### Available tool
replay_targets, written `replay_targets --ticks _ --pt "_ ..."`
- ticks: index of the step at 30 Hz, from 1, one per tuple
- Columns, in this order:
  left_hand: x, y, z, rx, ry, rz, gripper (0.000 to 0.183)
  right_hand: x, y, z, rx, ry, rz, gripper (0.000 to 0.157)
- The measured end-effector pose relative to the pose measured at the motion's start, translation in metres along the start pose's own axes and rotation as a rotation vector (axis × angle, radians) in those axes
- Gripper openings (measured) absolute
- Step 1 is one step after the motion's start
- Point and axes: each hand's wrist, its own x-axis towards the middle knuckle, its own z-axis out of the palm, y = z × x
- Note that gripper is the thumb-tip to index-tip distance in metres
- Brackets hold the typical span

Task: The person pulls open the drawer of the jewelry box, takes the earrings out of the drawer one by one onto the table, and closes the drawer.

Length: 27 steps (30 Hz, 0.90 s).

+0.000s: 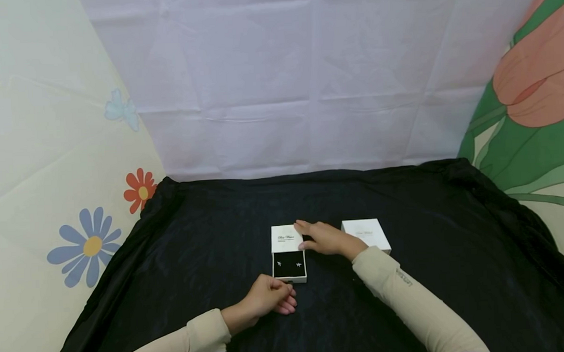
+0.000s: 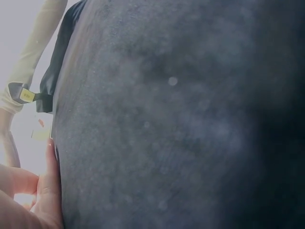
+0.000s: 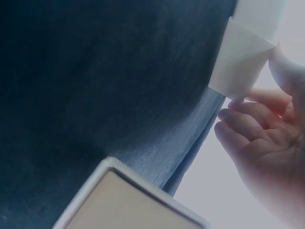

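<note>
A white jewelry box with a sleeve (image 1: pixel 284 240) and a pulled-out drawer (image 1: pixel 290 281) lies on black cloth. On the drawer's black pad sit two small silvery earrings (image 1: pixel 298 265), side by side. My left hand (image 1: pixel 266 296) pinches a small dark tab at the drawer's near edge. In the left wrist view, that hand's fingers (image 2: pixel 47 191) show at the lower left, but the box is mostly hidden. My right hand (image 1: pixel 328 239) grips the sleeve's right side. The right wrist view shows thumb and fingers at the white sleeve (image 3: pixel 240 62).
To the right of my right hand is another white box (image 1: pixel 363 231), partly covered by the hand and wrist; its rim also shows in the right wrist view. Black cloth (image 1: pixel 209 225) covers the table. A pale cloth (image 1: pixel 260 83) hangs behind.
</note>
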Motion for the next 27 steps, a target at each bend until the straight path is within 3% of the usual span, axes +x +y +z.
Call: replay_targets --ticks 21,27 --pt "-0.0003 0.0028 0.0026 0.007 0.002 0.009 0.024 -0.0012 0.0004 -0.0008 -0.004 -0.002 0.002 0.062" --pt "-0.0030 0.0042 -0.0014 0.027 -0.030 0.017 0.023 -0.0008 -0.0024 -0.0012 0.000 -0.009 0.009 0.062"
